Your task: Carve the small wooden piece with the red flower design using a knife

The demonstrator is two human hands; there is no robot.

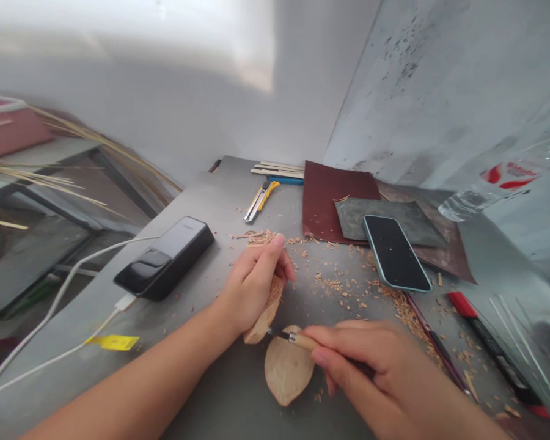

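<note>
My left hand (253,282) grips a pale, leaf-shaped wood piece (264,315), holding it on edge against the grey table (220,201). My right hand (362,373) is closed on a carving tool (289,337) with a wooden handle and metal ferrule; its dark tip touches the lower end of the held wood. A second flat leaf-shaped wood piece (286,370) lies on the table just below the tool. Wood shavings (348,287) are scattered beyond both hands.
A black power bank (165,258) with white cables lies at left. A phone (396,253) rests on sandpaper sheets (334,201) at right. A yellow utility knife (260,200), wooden sticks (277,169), red-black tools (486,342) and a plastic bottle (490,186) sit nearby.
</note>
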